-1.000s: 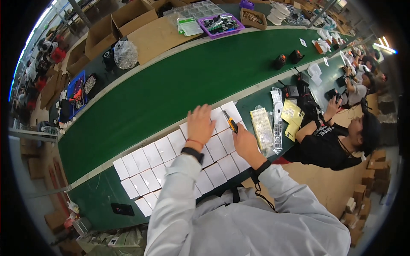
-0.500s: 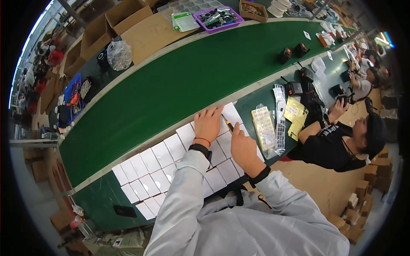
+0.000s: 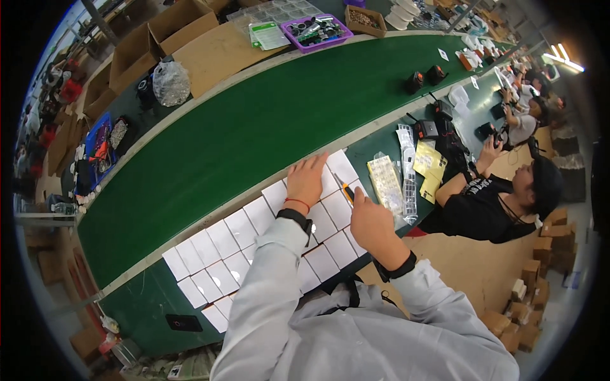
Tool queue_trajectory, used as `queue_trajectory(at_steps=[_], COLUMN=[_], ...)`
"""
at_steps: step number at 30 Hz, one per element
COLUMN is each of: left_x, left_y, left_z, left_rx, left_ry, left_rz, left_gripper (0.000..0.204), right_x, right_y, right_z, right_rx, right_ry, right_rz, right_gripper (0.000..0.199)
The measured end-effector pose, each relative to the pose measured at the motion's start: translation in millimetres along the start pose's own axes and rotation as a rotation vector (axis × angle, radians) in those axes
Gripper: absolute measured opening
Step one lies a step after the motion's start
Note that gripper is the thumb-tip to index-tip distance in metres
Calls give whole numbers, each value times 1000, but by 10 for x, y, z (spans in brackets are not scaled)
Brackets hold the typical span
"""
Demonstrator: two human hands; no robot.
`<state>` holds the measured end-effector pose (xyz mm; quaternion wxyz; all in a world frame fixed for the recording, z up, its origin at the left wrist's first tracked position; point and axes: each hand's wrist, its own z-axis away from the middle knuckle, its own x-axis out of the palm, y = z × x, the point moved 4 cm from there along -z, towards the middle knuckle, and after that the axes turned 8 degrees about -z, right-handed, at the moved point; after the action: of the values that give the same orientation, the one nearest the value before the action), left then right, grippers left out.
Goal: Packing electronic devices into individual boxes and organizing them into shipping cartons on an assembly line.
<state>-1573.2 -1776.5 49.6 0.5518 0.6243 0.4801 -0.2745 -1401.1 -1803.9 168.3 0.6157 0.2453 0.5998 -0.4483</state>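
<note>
My left hand [image 3: 306, 180] lies flat, fingers spread, on white square cards [image 3: 222, 240] laid in rows on the green bench. My right hand [image 3: 370, 218] is closed around a small yellow-and-black knife-like tool [image 3: 344, 188], its tip over the cards next to my left fingers. Both sleeves are pale grey; a dark band sits on each wrist.
A wide green conveyor belt [image 3: 254, 127] runs behind the cards. A clear blister tray [image 3: 387, 185], yellow sheets [image 3: 430, 166] and black devices [image 3: 424, 129] lie to the right. A seated person in black [image 3: 489, 200] works there. Cardboard boxes [image 3: 152, 38] and a purple tray [image 3: 316, 32] stand beyond the belt.
Both hands have kept their places on the cards; the view has shifted slightly. The right hand with the tool has edged a little closer to the left fingers.
</note>
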Motion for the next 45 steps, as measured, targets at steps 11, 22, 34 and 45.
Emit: queue_trajectory(at_steps=[11,22,34,45], left_x=[-328,-325,-578,-492], left_y=[-307,-273,-483,-738], left_z=[199,200,314,618], left_rx=[17,51,17,-29], left_ry=[-183,-195,-22,-132], left_rz=[-128,-168,-179,24], left_gripper=[47,51,43,40], right_x=[634,752,478,919], right_y=[-209,-336,-437,-845], right_z=[18,-130,222,211], right_rx=[-33,-65,-100,-38], right_ry=[53,95,-56,57], right_rz=[-136,147,-187,-129], right_gripper=[65,61,64,63])
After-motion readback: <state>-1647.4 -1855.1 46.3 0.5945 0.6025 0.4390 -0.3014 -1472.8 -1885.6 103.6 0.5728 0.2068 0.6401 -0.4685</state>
